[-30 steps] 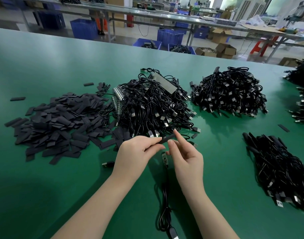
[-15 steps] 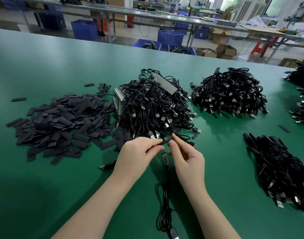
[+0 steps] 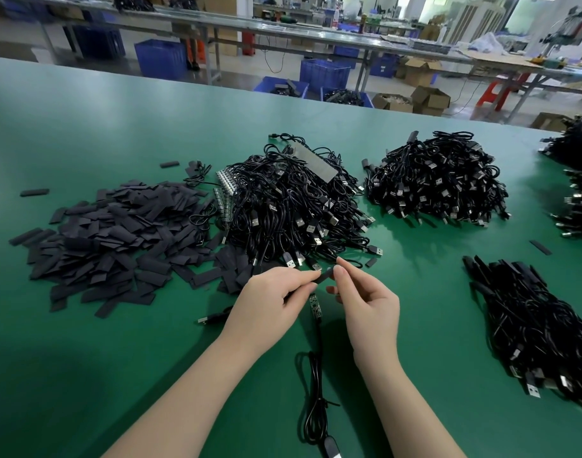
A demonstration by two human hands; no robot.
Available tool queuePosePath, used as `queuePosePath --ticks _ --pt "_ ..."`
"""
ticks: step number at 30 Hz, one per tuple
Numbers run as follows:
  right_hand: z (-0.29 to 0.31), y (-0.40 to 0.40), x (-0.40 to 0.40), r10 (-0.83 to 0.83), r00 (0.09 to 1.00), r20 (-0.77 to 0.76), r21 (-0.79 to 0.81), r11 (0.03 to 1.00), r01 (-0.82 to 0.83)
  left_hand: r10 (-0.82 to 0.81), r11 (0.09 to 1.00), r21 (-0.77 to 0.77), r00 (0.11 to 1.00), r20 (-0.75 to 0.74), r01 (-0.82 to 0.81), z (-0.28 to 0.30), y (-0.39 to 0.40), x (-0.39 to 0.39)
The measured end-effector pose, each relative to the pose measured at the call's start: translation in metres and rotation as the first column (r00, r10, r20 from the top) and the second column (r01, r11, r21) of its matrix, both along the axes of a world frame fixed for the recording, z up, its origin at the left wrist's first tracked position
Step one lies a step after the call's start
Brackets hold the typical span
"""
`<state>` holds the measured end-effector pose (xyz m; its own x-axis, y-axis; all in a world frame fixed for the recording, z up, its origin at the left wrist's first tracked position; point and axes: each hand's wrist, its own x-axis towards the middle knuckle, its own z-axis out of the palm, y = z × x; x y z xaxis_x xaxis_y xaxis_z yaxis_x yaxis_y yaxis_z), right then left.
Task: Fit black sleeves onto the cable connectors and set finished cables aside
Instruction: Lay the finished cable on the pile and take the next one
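Both hands meet over the green table [image 3: 84,375]. My left hand [image 3: 269,302] pinches one end of a black sleeve [image 3: 326,276]; my right hand [image 3: 368,302] pinches the other end with thumb and forefinger. Below the sleeve hangs a cable [image 3: 316,391] whose small circuit-board connector [image 3: 314,305] sits between my hands, outside the sleeve. The cable runs down to a USB plug [image 3: 330,446] at the bottom edge. A heap of loose black sleeves [image 3: 117,239] lies left. A pile of cables [image 3: 292,206] lies just beyond my hands.
A second cable pile [image 3: 438,180] sits at the back right, and a laid-out batch of cables [image 3: 540,328] lies at the right. More cable heaps [image 3: 576,180] reach the right edge. A loose USB plug [image 3: 213,317] lies left of my left wrist.
Both hands have stayed in place with the sleeve between them. My right fingers have shifted slightly along the sleeve's end.
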<state>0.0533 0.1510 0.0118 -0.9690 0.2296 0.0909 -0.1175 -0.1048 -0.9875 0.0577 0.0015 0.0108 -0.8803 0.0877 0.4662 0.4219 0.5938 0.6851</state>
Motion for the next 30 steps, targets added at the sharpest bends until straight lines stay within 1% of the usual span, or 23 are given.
queuePosePath --ticks 3,9,11,14,18,19,22,23,25,27,28,29,30 --pt "0.000 0.000 0.000 0.012 1.000 -0.002 0.005 1.000 -0.012 0.018 0.999 0.041 1.000 0.006 -0.018 -0.002 0.001 0.000" --pt "-0.002 -0.001 -0.001 0.027 1.000 0.006 0.012 1.000 -0.027 0.012 1.000 0.008 0.999 0.032 -0.012 -0.005 0.003 0.001" --pt "-0.004 -0.003 0.000 0.063 0.998 0.026 0.010 0.998 -0.063 0.012 1.000 0.019 1.000 0.025 -0.013 -0.004 0.004 0.000" --pt "-0.006 -0.008 0.000 0.126 0.989 0.074 0.002 0.992 -0.126 -0.002 1.000 -0.018 1.000 0.014 0.002 -0.002 0.003 0.001" --pt "-0.003 -0.002 -0.003 0.115 0.989 0.097 0.001 0.993 -0.116 0.008 1.000 0.016 0.995 0.097 -0.009 -0.003 0.003 0.002" --pt "-0.003 0.002 -0.004 0.103 0.990 0.099 -0.029 0.994 -0.101 0.016 1.000 -0.005 0.996 0.091 -0.016 -0.003 0.003 0.002" --pt "0.002 0.009 -0.006 0.059 0.990 0.130 -0.183 0.982 -0.035 0.067 0.979 -0.193 0.997 0.022 -0.062 -0.002 0.003 0.000" --pt "0.003 0.011 -0.007 0.043 0.990 0.135 -0.231 0.973 -0.011 0.080 0.968 -0.241 0.996 0.033 -0.070 -0.001 0.002 0.000" --pt "0.004 0.013 -0.009 0.038 0.989 0.142 -0.283 0.959 0.004 0.098 0.955 -0.291 0.990 0.100 -0.065 -0.002 -0.001 -0.001" --pt "0.005 0.012 -0.007 0.068 0.986 0.153 -0.268 0.963 -0.024 0.120 0.953 -0.295 0.981 0.151 -0.071 -0.004 -0.002 -0.002" --pt "0.004 0.009 -0.006 0.089 0.983 0.159 -0.245 0.968 -0.048 0.130 0.958 -0.274 0.979 0.157 -0.083 -0.004 -0.002 -0.002" --pt "0.002 0.007 -0.005 0.101 0.982 0.160 -0.189 0.979 -0.070 0.138 0.965 -0.241 0.979 0.148 -0.099 -0.004 -0.001 -0.002" --pt "0.001 0.005 -0.003 0.104 0.983 0.152 -0.088 0.992 -0.091 0.142 0.972 -0.205 0.981 0.129 -0.114 -0.002 -0.001 -0.002"
